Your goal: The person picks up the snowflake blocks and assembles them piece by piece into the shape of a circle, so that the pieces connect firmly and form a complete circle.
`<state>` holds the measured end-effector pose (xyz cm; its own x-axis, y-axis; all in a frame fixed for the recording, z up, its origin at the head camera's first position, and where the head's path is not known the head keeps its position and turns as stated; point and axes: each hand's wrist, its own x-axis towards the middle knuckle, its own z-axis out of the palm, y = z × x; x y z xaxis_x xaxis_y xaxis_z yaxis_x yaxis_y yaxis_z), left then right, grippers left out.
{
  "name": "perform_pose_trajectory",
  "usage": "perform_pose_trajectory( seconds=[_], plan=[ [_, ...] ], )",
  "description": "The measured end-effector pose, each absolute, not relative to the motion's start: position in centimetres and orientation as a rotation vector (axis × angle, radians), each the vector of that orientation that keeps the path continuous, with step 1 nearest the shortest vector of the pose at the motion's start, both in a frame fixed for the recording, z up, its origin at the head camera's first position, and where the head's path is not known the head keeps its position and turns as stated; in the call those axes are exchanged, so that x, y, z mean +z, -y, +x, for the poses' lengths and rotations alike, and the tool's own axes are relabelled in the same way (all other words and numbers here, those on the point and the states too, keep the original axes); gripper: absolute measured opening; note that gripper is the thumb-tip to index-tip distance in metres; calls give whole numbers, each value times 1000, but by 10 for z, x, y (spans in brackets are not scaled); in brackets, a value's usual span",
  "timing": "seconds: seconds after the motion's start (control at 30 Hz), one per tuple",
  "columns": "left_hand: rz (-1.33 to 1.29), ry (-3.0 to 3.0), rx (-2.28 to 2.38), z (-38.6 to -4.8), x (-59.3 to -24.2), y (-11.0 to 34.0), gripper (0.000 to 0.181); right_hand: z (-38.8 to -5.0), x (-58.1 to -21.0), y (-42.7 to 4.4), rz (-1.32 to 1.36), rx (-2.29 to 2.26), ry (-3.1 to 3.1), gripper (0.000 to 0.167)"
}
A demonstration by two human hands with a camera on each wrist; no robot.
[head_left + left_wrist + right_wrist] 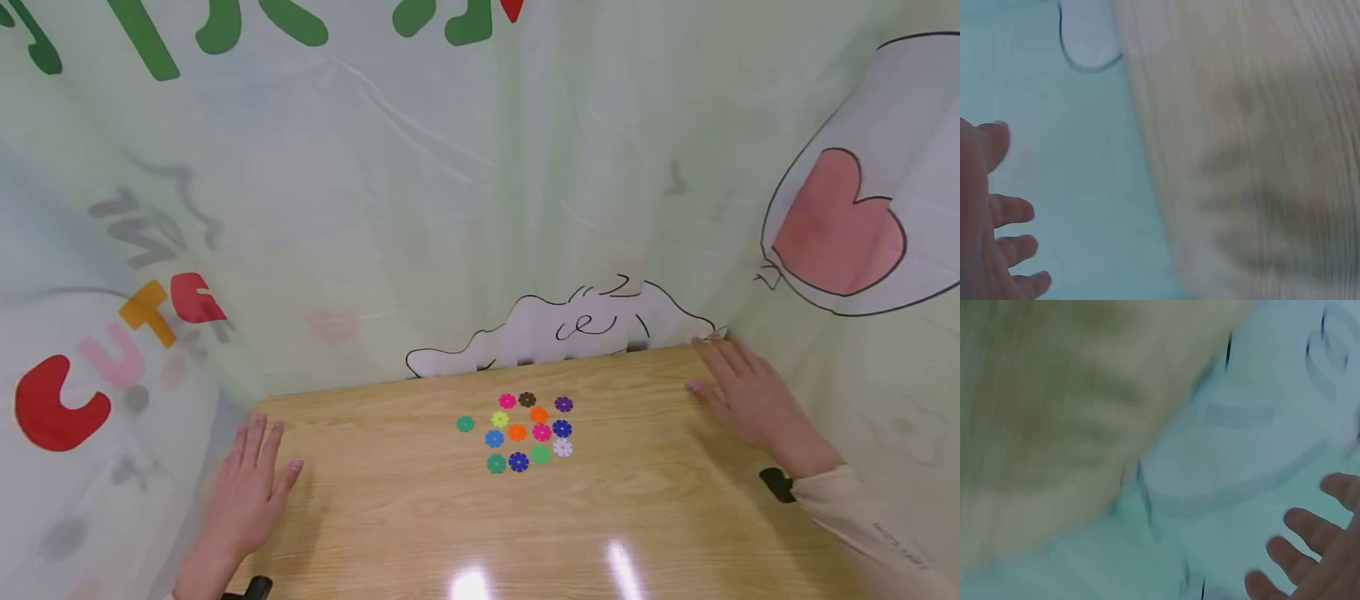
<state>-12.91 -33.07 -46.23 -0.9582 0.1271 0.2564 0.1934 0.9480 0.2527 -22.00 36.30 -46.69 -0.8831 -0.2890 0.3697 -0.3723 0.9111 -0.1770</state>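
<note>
A cluster of small notched plastic discs lies flat on the wooden table, among them a teal disc (465, 424) at its left, an orange disc (517, 432) in the middle, a brown disc (527, 399) at the back and a white disc (562, 447) at the right. My left hand (243, 492) is held over the table's left edge, fingers extended and holding nothing. Near the back right corner is my right hand (753, 404), its fingers spread and also holding nothing. Both hands are apart from the discs, which neither wrist view shows.
The table (360, 483) has a light wood grain and bright reflections at its front. A pale curtain (450, 208) printed with letters, notes and a heart balloon hangs behind it and along both sides. Dark straps (777, 485) show at both wrists.
</note>
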Motion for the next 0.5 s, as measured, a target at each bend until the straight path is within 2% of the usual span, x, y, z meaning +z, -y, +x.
perform_pose_trajectory(
  seconds=[0.13,0.37,0.5],
  plan=[
    [-331,2894,-406,-141,-479,287,62,-217,-490,-296,637,435,2761,54],
    [-595,3044,-657,-167,-518,177,50,-206,-512,-187,873,696,2891,43],
    [-654,3078,-861,-182,-534,122,44,-203,-516,-156,790,743,2966,36]
  ],
)
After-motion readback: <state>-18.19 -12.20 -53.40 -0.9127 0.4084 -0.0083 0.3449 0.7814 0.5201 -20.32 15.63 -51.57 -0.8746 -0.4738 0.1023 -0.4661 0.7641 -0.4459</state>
